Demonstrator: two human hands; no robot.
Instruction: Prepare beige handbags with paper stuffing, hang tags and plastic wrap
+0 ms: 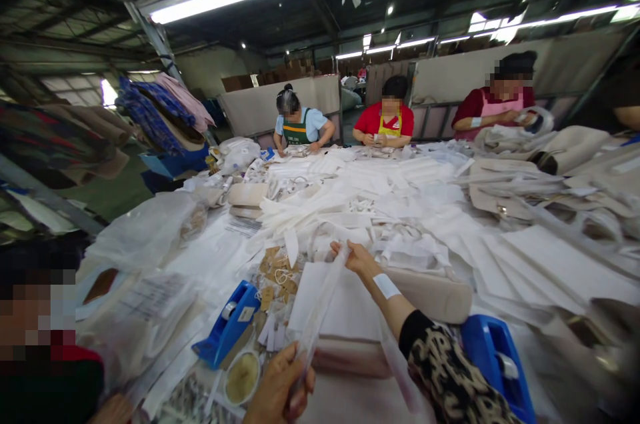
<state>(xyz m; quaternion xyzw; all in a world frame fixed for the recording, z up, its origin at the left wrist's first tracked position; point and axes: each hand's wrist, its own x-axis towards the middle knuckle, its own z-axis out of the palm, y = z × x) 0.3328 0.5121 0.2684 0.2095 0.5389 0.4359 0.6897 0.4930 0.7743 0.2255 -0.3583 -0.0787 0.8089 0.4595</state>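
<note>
The translucent plastic [325, 304] is stretched above the white sheet [355, 304] and beige item [350, 352]; your left hand [283, 381] grips its near end, your right hand [355, 256] pinches the far one. It's drawn out but not laid down. Brown tags [273, 271] lie beside a blue tape dispenser [223, 336], apparently unattached.

- Long, translucent white plastic strip [323, 306]: thin film, wrinkled, faintly glossy.
- Two blue, wedge-shaped plastic tape dispensers [225, 334]: hard, smooth — glossy along the edges.
- Flat white rectangular sheet [353, 311]: paper-like, smooth, matt.
- Beige, rounded oblong piece [437, 294]: leather-like, smooth, low sheen.
- Small tan tags [267, 296]: card, matt.
- Large, clear plastic bag [140, 227]: crumpled — glossy.
- Black-and-beige patterned sleeve [445, 367]: cloth, matt.
</note>
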